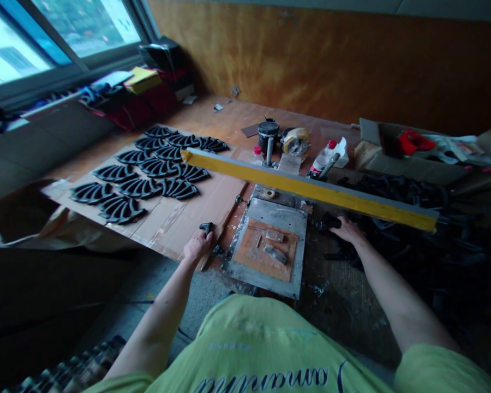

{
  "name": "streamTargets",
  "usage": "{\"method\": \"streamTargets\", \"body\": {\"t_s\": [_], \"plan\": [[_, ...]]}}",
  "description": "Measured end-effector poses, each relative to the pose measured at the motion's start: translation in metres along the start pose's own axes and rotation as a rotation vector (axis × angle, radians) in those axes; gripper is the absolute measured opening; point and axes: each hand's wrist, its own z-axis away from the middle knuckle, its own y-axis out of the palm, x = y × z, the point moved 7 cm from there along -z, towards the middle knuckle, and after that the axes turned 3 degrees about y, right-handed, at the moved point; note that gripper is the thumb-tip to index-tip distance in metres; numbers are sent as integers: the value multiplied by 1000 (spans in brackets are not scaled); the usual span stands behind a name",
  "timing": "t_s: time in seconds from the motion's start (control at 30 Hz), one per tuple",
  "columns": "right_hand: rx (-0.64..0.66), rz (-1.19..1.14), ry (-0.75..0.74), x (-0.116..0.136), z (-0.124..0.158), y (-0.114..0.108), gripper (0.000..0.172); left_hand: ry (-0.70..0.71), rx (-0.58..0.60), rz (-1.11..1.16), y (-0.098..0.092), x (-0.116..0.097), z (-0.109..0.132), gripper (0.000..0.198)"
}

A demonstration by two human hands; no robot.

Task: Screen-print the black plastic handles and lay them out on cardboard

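My left hand (196, 246) is closed around a small black part (205, 227) over the near edge of a cardboard sheet (167, 221). To the right, my right hand (349, 229) has its fingers pinched on a black piece (330, 220) at the edge of a dark pile (396, 240); the shape of that piece is hard to make out. Between my hands lies a grey metal plate (300, 218) with a brown board (249, 254) on it. Two small blocks, one of them a worn grey block (275, 254), rest on the board.
A yellow bar (311, 188) spans the bench above the plate. Several black fan-shaped pieces (141, 185) lie in rows on the cardboard. Behind stand a black pot (268, 131), a tape roll (297, 142), a red-capped bottle (324, 158) and an open cardboard box (409, 166).
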Motion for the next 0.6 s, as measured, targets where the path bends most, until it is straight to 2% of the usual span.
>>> {"method": "streamTargets", "body": {"t_s": [0.1,0.23,0.4,0.5,0.6], "plan": [[99,-8,54,1,25,14,63,15,27,-9,-1,1,-1,67],[104,-2,79,6,63,26,57,48,42,-37,-3,4,-5,69],[141,-33,164,-8,106,40,54,86,45,-71,-5,4,-10,71],[106,-65,195,-18,125,41,46,117,31,-80,-7,2,-14,71],[-8,-138,180,-25,138,29,35,129,34,-84,-8,4,-18,75]]}}
